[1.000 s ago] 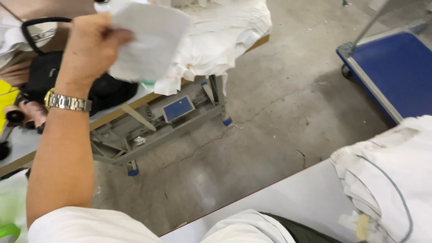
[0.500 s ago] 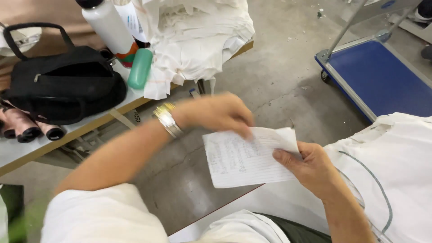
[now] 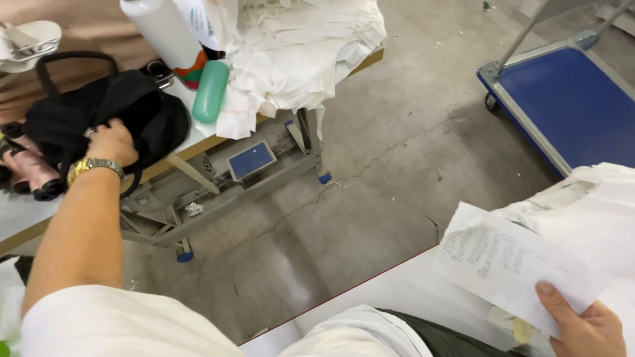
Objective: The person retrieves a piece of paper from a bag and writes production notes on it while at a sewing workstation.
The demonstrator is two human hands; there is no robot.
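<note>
Left hand (image 3: 111,142) rests on black bag (image 3: 142,109); right hand (image 3: 585,327) pinches handwritten paper sheet (image 3: 512,264).

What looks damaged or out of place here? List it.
The concrete floor has a long crack running from the table's foot. The heap of white cloth spills over the table edge. The handwritten paper in the right hand is creased.

We see a white handwritten paper slip (image 3: 512,271) pinched in our right hand (image 3: 585,327) at lower right. A blue rectangular panel (image 3: 251,160), possibly a screen, sits under the table.
</note>
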